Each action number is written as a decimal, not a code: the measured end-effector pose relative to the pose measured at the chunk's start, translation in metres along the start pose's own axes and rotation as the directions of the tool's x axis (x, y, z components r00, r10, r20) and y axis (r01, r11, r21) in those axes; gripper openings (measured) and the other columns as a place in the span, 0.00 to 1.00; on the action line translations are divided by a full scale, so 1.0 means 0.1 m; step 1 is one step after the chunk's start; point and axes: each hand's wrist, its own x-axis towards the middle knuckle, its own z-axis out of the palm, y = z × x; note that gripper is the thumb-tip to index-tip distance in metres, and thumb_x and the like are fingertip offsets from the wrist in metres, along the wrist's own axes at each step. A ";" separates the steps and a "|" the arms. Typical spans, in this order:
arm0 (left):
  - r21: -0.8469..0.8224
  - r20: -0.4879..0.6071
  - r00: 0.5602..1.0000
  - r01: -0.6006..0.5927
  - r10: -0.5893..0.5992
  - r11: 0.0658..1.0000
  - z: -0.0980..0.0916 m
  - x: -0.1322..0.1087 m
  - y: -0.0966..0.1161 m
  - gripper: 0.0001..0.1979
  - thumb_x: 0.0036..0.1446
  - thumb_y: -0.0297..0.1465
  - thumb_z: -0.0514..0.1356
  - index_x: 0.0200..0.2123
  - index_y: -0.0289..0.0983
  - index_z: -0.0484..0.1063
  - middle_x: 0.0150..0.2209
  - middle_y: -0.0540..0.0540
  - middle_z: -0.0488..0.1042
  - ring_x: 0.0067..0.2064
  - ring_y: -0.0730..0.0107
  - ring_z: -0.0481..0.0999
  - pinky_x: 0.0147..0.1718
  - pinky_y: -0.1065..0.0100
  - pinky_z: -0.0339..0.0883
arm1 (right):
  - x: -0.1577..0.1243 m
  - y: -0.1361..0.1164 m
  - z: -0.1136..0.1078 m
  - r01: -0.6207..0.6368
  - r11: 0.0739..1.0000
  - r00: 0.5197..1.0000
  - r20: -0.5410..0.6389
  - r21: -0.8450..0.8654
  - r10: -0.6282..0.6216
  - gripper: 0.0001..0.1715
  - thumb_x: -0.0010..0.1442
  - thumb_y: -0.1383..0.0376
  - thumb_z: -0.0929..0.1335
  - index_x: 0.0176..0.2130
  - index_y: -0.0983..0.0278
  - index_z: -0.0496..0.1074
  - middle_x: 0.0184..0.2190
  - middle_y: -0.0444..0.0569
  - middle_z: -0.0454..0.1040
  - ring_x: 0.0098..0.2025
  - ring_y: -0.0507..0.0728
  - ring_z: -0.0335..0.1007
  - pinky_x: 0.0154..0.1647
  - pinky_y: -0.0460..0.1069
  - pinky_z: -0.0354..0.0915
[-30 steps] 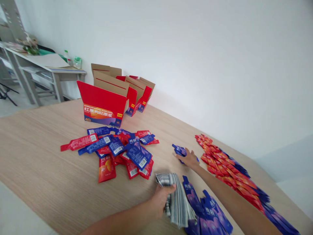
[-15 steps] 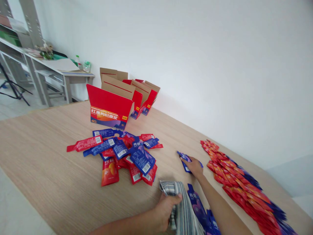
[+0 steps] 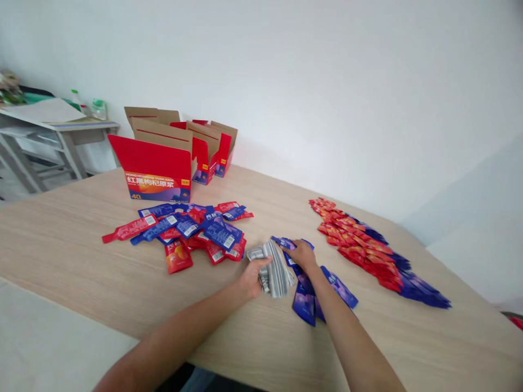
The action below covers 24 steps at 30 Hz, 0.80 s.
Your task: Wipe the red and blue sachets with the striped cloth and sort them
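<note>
My left hand [image 3: 252, 279] is closed round a folded grey-and-white striped cloth [image 3: 278, 272], which hangs just above or rests on the table; I cannot tell which. Beside it, my right hand [image 3: 301, 253] grips a blue pouch [image 3: 281, 242], its fingertips partly hidden behind the hand. Under and around the right forearm lie more blue pouches [image 3: 304, 305], one of them [image 3: 340, 287] to the right of the wrist. Left of the cloth is a loose heap of red and blue spouted pouches [image 3: 223, 233], lying at mixed angles.
A long overlapping row of red and blue pouches [image 3: 359, 245] runs along the table's right side. Open red cartons [image 3: 157, 163] stand at the back left, near the white wall. Beyond them is a grey desk [image 3: 61, 125] with papers and a bottle. The wooden table's [image 3: 171, 321] front edge is near me.
The view has swung right and drawn back. My left hand has carried the cloth closer to my right hand. My right hand has come back toward the nearer blue pouches with a blue pouch.
</note>
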 end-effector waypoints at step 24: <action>-0.233 0.139 0.973 -0.150 0.186 0.961 -0.15 -0.15 0.36 0.26 0.63 0.47 0.55 0.54 0.35 0.74 0.48 0.36 0.81 0.51 0.45 0.80 0.55 0.41 0.67 | -0.64 -0.31 -0.10 0.141 0.807 0.911 -0.395 0.573 0.121 0.23 0.67 0.53 0.61 0.43 0.67 0.76 0.45 0.62 0.77 0.52 0.67 0.70 0.59 0.61 0.59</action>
